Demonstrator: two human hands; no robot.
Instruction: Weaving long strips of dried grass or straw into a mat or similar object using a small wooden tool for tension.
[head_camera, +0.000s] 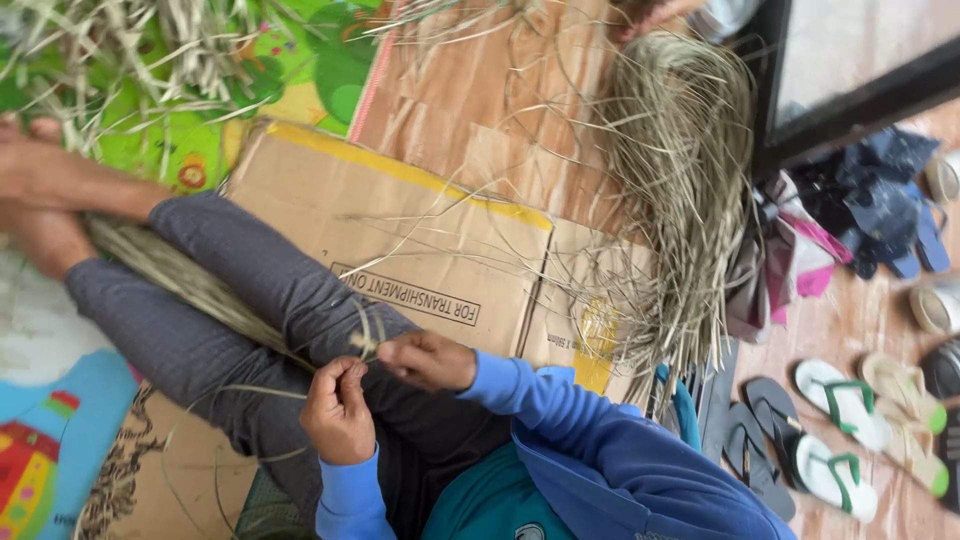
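My left hand (338, 410) and my right hand (430, 360) meet over my lap, both pinching thin dried grass strands (366, 340) between the fingertips. From the hands a flat bundle of the same pale strands (180, 275) runs along my grey-trousered legs (250, 300) to my bare feet (45, 205) at the left edge, where it is held down. Both sleeves are blue.
A flattened cardboard box (400, 230) lies on the wooden floor beside my legs. A big heap of dried strands (680, 180) lies at the upper right. Several sandals (840, 410) and bags (800, 250) sit at the right; a coloured play mat (310, 60) is at the top left.
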